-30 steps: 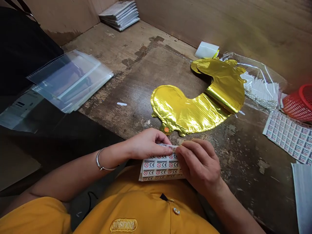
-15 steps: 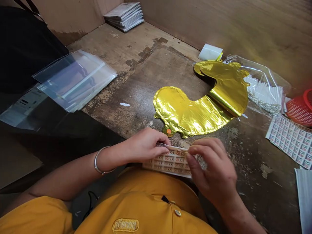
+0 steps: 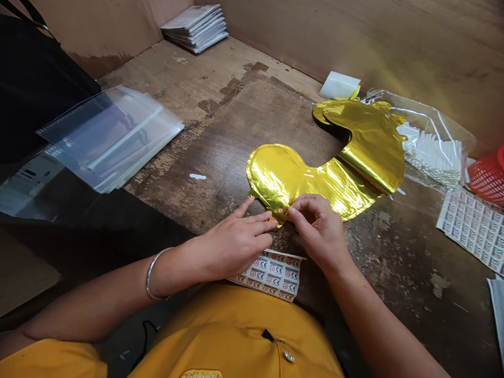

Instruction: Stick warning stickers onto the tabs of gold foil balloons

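Observation:
A flat gold foil balloon [image 3: 315, 176] lies curved on the worn wooden table [image 3: 220, 136]. My left hand [image 3: 236, 239] rests with fingers stretched flat at the balloon's near edge, by its small tab. My right hand [image 3: 315, 226] is pinched with fingertips pressed on that same tab; whether a small sticker is under them I cannot make out. A sheet of CE stickers [image 3: 271, 275] lies on the table edge just below both hands, against my yellow shirt.
A stack of clear plastic bags [image 3: 110, 136] lies at the left. A pile of flat packs [image 3: 197, 26] sits at the far corner. A clear bag of white pieces [image 3: 433, 147], a red basket [image 3: 488, 176] and another sticker sheet [image 3: 472, 223] are at the right.
Both hands left the sticker sheet, which now lies on the table edge, and moved forward to the balloon's near tab. The right hand went from peeling at the sheet to pressing on the tab.

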Motion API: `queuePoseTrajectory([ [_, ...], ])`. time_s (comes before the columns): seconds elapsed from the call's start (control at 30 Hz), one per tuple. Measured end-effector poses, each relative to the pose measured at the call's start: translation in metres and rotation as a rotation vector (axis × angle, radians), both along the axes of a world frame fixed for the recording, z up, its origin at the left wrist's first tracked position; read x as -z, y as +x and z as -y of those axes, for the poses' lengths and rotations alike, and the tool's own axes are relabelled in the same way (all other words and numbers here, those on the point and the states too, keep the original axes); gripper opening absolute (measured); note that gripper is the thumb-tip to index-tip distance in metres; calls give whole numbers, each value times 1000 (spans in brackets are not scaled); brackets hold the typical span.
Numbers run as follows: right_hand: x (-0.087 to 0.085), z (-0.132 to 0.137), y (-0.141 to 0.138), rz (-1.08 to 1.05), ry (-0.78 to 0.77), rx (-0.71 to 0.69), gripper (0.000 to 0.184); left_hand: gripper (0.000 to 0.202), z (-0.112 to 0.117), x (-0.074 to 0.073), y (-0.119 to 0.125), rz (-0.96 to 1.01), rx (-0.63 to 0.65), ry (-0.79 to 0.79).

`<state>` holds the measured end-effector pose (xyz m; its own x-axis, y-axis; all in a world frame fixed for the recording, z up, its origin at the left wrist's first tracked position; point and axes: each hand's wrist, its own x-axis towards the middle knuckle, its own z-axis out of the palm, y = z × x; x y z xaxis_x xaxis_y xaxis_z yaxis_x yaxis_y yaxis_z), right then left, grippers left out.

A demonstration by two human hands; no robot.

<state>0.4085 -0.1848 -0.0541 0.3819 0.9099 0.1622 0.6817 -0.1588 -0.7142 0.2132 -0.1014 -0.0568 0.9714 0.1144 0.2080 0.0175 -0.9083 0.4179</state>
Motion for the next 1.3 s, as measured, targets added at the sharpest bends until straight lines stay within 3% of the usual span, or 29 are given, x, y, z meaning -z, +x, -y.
queuePoseTrajectory([
  [0.4,1,-7,1,77,-18,-32,12,11,-3,-4,2,8,4,-30],
  [0.77,-2,-7,4,-7,-29,-81,10,13,-3,-2,2,40,-1,-35],
  [1.3,11,-7,-2,274,-5,-32,8,15,-3,-3,2,25,-10,-39],
])
